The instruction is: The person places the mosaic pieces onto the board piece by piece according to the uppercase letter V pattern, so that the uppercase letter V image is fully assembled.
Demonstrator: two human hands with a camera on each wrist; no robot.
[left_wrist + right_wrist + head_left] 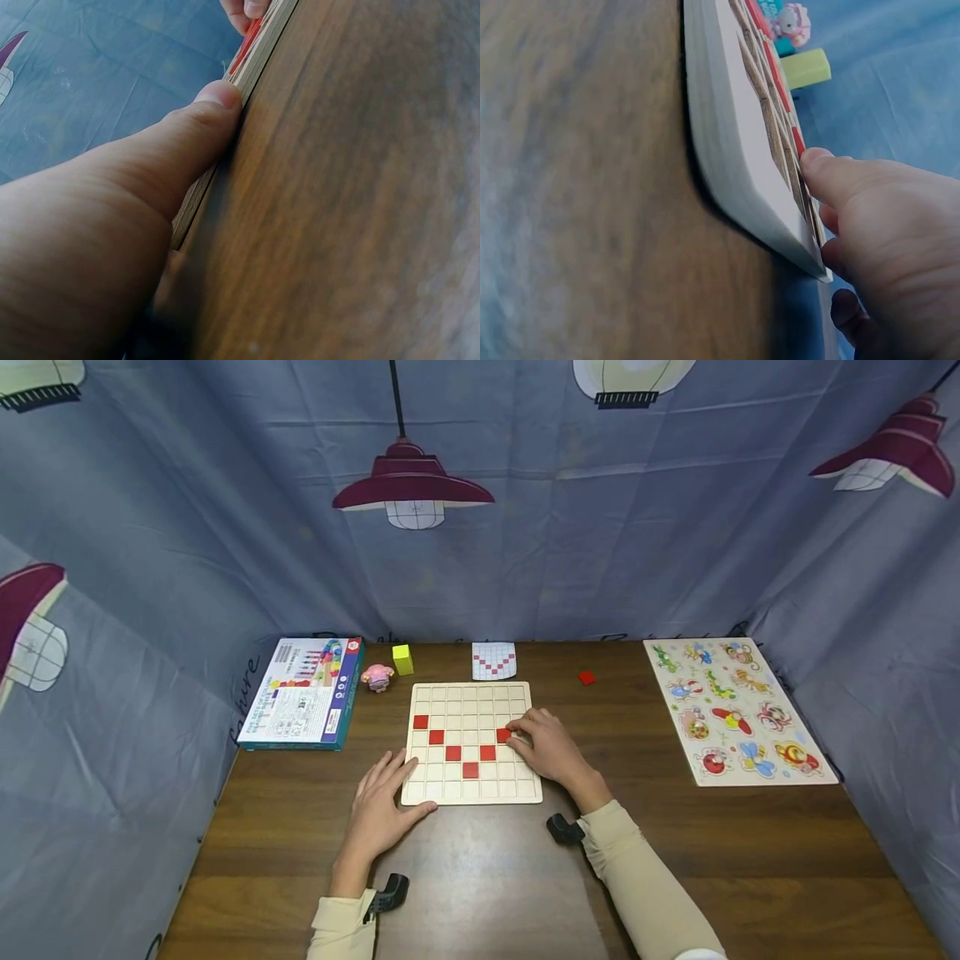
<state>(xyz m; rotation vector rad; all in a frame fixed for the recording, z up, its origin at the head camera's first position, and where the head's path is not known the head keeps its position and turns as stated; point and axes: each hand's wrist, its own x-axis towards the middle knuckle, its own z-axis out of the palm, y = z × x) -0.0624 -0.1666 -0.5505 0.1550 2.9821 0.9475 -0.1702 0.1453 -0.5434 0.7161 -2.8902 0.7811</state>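
A pale wooden grid board [442, 789] lies on the table, with several red square tiles [470, 770] set in its cells in a V shape. My left hand [378, 814] steadies the board's near left corner, fingers spread along the left side and thumb [217, 97] against the front edge. At the right arm of the V, my right hand [551, 747] pinches a red tile [502, 736] at its cell with thumb and forefinger. The right wrist view has that thumb [817, 161] right at the tile's edge; the other fingers are partly hidden behind it.
Behind the board stands a pattern card [493, 670] with a red V. One loose red tile [587, 677] lies to its right. A yellow block [402, 660], a pink figurine [377, 677] and a boxed toy set [300, 693] are at left, an animal puzzle board [738, 710] at right.
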